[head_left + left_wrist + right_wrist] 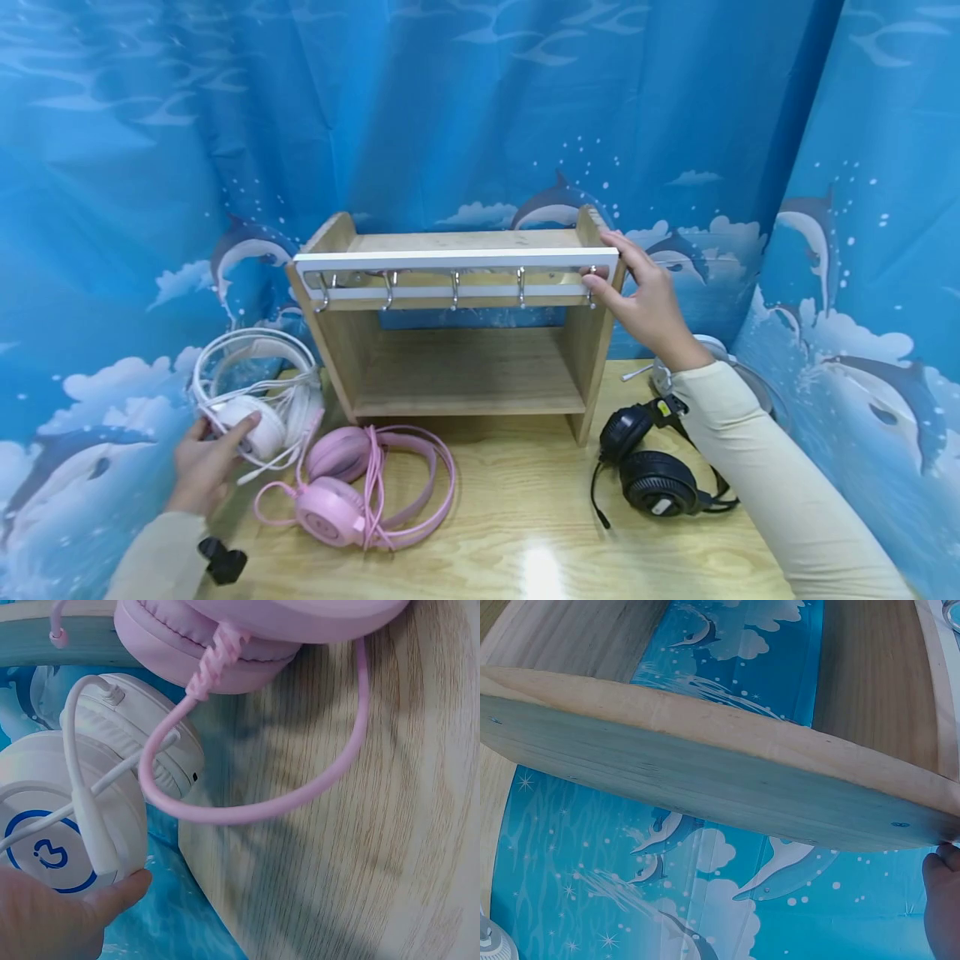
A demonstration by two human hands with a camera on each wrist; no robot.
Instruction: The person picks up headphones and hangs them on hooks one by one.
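White headphones (272, 431) are held in my left hand (204, 465), the thumb along the edge of the nearer ear cup. Their headband arches up and away from that hand, so the long axis runs forward from my fingers; a loose white cable crosses the cups. Whether they touch the table I cannot tell.

To the right of that hand, between it and my other one, stands a wooden rack (468, 375), its long axis crosswise, its white hook rail (420, 258) facing me. My right hand (651, 307) grips the rack's upper right corner, thumb at the front by the last of the metal hooks (454, 290), fingers round the outer side.

Pink headphones (330, 510) lie just right of my left hand, headband pointing rightward. Nearer to me than my right hand are black headphones (658, 482), partly under my forearm, and a grey-and-white headset (662, 379) shows behind that wrist, mostly hidden.

Beneath all this the table (510, 500) is pale wood grain, with a bright glare patch between my hands, toward me. Beyond both hands and along each side hangs blue cloth (450, 125), printed with dolphins and clouds.
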